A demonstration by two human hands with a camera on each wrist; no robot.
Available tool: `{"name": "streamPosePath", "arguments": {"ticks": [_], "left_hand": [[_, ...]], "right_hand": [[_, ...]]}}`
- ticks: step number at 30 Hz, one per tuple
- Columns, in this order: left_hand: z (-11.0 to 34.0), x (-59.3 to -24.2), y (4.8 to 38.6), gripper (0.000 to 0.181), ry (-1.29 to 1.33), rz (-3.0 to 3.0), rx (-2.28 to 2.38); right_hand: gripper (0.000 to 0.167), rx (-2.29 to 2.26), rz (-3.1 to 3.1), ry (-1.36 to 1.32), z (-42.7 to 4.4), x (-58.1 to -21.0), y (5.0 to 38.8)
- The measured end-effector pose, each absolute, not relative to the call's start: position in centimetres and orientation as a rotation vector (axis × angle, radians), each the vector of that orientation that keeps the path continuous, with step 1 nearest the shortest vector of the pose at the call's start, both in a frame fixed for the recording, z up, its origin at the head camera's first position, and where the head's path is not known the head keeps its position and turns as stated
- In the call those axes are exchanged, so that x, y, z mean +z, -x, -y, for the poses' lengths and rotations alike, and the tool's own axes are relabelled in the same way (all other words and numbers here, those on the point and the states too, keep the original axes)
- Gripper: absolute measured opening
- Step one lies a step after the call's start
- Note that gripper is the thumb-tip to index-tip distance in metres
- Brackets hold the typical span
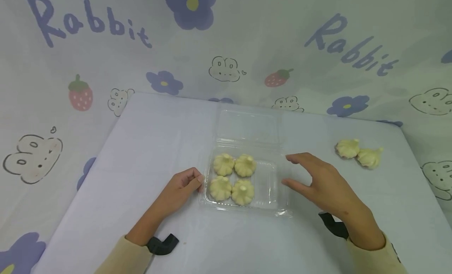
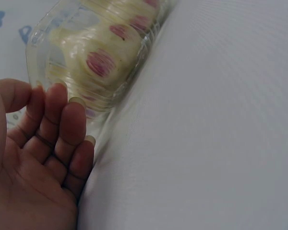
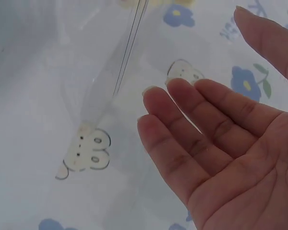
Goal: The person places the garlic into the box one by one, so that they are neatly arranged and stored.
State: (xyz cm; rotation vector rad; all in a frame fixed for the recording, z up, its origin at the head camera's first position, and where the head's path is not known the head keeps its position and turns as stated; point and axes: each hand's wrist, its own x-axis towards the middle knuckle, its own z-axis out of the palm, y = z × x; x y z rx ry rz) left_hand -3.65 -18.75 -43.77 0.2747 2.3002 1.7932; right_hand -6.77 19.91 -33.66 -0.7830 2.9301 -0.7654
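Observation:
A clear plastic clamshell box [image 1: 263,183] lies on the table with its lid [image 1: 248,125] folded back. Several pale garlic bulbs [image 1: 243,192] sit in its left and middle part, stems up; in the left wrist view a garlic bulb [image 2: 98,52] shows pink patches through the box wall. My left hand [image 1: 183,185] pinches the box's left rim between thumb and index finger, the other fingers curled beside it. Just off the box's right edge is my right hand [image 1: 319,181], thumb and fingers spread apart with nothing between them. The right wrist view shows its bare palm [image 3: 235,167].
Two more garlic bulbs [image 1: 347,148] lie side by side at the table's right, beyond my right hand. White cloth covers the table [image 1: 152,132]. Behind stands a patterned curtain [image 1: 247,42] with flowers, strawberries and rabbits. A black strap piece [image 1: 163,244] sits at each wrist.

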Motion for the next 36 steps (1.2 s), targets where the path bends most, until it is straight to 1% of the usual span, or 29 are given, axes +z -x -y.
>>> {"name": "streamPosePath", "arguments": {"ticks": [9, 14, 18, 26, 32, 36], "left_hand": [[18.9, -43.9, 3.6, 0.024, -0.278, -2.309, 1.789], [18.9, -43.9, 3.6, 0.024, -0.293, -2.299, 1.807], [18.9, -43.8, 3.6, 0.024, -0.297, -2.302, 1.805], [19.0, -43.9, 3.6, 0.023, -0.283, -2.323, 1.792], [18.9, -44.0, 3.7, 0.025, -0.289, -2.313, 1.804], [18.8, -44.0, 3.7, 0.025, -0.297, -2.305, 1.807]], "right_hand": [[0.065, -0.744, -3.072, 0.775, -22.6, -33.0, 6.4], [0.074, -0.766, -3.104, 0.738, -24.1, -32.9, 6.1], [0.080, -0.771, -3.128, 0.628, -25.4, -32.7, 5.8], [0.079, -0.872, -3.299, 0.481, -28.5, -32.3, 5.6], [0.083, -0.779, -3.261, 0.273, -31.4, -31.5, 6.1], [0.081, -0.740, -3.263, 0.173, -33.3, -31.8, 6.5]]}}
